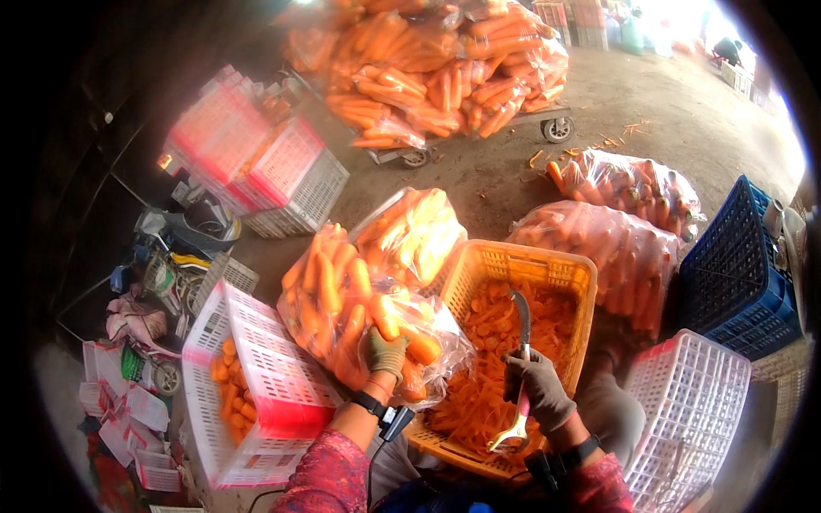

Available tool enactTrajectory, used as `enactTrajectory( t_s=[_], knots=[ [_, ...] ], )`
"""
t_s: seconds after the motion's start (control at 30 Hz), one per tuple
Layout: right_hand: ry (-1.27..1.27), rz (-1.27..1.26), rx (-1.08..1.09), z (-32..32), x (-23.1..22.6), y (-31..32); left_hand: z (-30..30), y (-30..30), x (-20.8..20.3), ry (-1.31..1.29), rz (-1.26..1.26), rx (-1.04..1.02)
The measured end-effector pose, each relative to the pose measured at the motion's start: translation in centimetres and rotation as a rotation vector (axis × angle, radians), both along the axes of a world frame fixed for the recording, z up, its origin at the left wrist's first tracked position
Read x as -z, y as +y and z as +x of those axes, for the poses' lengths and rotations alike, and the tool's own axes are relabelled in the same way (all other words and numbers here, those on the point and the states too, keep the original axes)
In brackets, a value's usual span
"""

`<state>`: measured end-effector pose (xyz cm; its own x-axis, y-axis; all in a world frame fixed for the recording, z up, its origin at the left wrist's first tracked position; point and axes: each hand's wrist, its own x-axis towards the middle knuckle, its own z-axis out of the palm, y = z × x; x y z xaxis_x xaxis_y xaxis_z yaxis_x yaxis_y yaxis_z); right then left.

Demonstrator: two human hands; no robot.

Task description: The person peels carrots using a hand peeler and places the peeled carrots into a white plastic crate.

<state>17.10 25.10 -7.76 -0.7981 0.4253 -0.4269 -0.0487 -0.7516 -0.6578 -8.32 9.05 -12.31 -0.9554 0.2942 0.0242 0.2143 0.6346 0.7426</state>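
At the mouth of an open clear plastic bag of carrots, my gloved left hand is closed around a carrot. Other carrots lie against its fingers. My gloved right hand grips a knife with a curved blade pointing up and away. Below the fist a yellow-and-white piece with a looped end sticks out; whether it is part of the knife or a separate peeler, I cannot tell. Both stand over an orange crate holding carrot peelings.
Left of me, a pink-and-white crate holds carrots. Beyond are another bag of carrots and a loaded cart. Bagged carrots, a blue crate and a white crate stand to the right.
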Motion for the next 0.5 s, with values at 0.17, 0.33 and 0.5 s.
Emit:
enactTrajectory(
  t_s=[0.17,0.33,0.5],
  knots=[
    [0.002,0.028,-0.103,-0.5,0.7,-0.6,2.9,-3.8,-4.0,-0.995,0.716,0.028],
    [-0.092,-0.174,-0.225,-0.9,2.1,-4.9,9.8,-5.8,-8.5,-1.054,0.936,0.347],
    [0.108,-0.485,-0.213,-1.6,1.8,-9.5,11.3,-4.0,-10.6,-0.703,0.782,0.570]
  ],
)
